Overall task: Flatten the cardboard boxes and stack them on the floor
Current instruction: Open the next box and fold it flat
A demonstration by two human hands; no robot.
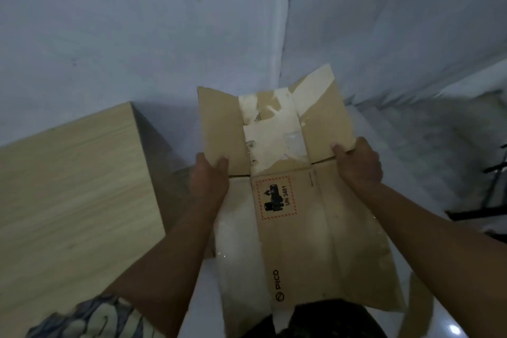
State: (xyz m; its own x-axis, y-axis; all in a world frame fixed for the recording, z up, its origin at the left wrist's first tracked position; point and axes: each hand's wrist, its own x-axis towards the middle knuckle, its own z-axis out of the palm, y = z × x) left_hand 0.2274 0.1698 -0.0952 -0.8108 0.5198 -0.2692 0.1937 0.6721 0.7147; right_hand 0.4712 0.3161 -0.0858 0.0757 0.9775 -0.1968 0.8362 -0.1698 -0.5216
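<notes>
A brown cardboard box [299, 230] with a red-bordered UN 3481 battery label and the word PICO is held up in front of me, collapsed nearly flat, its top flaps spread open and streaked with torn white tape. My left hand [210, 177] grips the left flap at its fold, thumb on top. My right hand [356, 163] pinches the right flap at its lower corner. The box's lower edge is hidden behind dark clothing at the bottom of the view.
A light wooden table [71, 200] stands at the left, close to my left arm. White walls [164, 49] meet in a corner behind the box. A pale tiled floor [428, 145] lies at right, with a dark metal frame [491, 200] at the far right edge.
</notes>
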